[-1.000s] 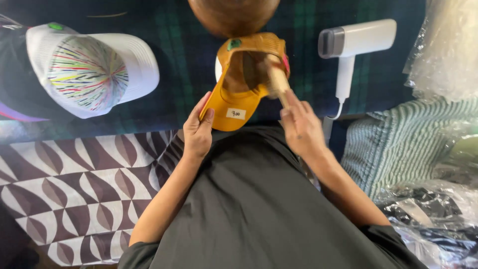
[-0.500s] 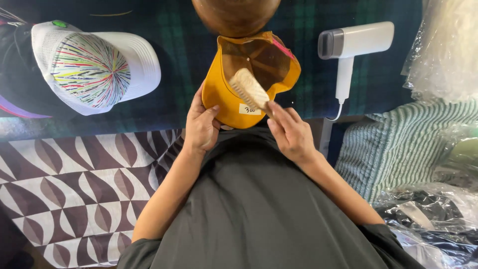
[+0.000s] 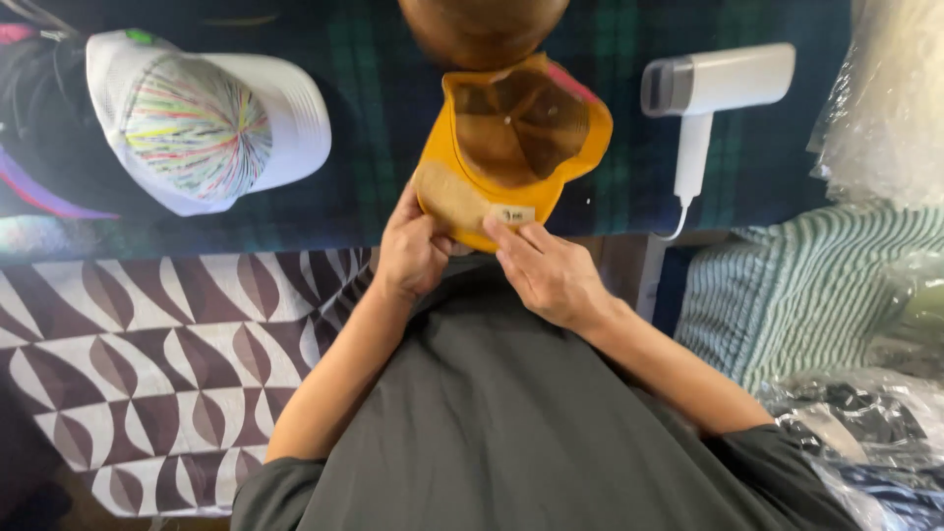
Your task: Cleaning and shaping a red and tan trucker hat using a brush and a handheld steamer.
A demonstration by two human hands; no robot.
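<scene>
At 12 o'clock in the head view, we find a yellow cap lying upside down on the plaid cloth, just below a wooden bowl. Our left hand grips the cap's brim at 7 o'clock. Our right hand is closed on a brush, its bristles pressed against the brim. At 10 o'clock lies a white cap; at 2 o'clock, a white steamer.
</scene>
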